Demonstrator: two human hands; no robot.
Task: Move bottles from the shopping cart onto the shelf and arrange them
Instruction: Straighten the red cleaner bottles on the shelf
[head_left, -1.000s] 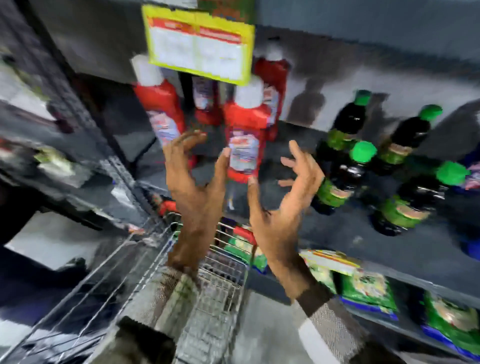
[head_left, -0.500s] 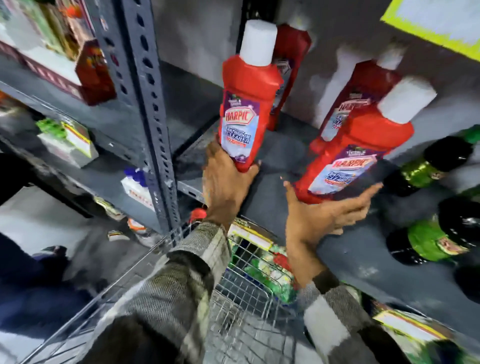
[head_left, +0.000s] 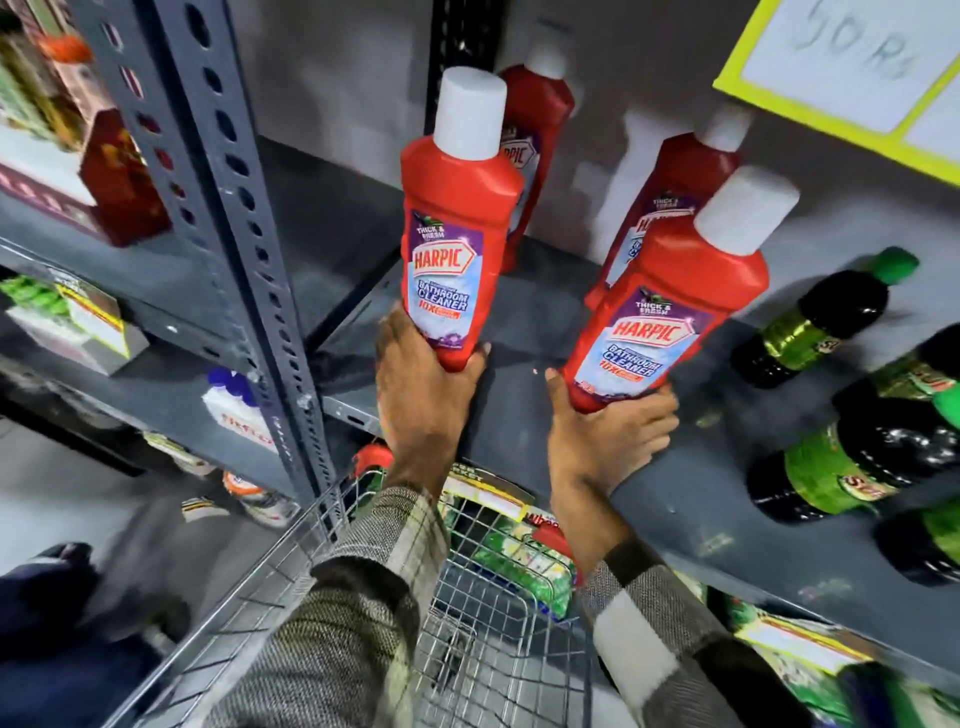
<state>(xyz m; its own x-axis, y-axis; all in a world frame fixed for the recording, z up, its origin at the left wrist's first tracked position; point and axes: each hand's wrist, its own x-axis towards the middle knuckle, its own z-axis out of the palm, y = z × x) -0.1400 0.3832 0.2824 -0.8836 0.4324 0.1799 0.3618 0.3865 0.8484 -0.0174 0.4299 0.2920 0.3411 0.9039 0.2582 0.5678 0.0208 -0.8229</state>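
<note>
While the wire shopping cart (head_left: 483, 639) sits below the grey shelf (head_left: 524, 415), a person grips one red Harpic bottle in each hand near the shelf's front edge. The left hand (head_left: 423, 395) wraps around the base of the left bottle (head_left: 457, 228), which has a white cap and stands nearly upright. The right hand (head_left: 605, 441) clasps the base of the right bottle (head_left: 670, 306), tilted to the right. Behind these, deeper on the shelf, stand two more red bottles (head_left: 675, 176). Further right on the shelf are dark bottles with green labels (head_left: 815, 322). Packaged goods lie inside the cart.
</note>
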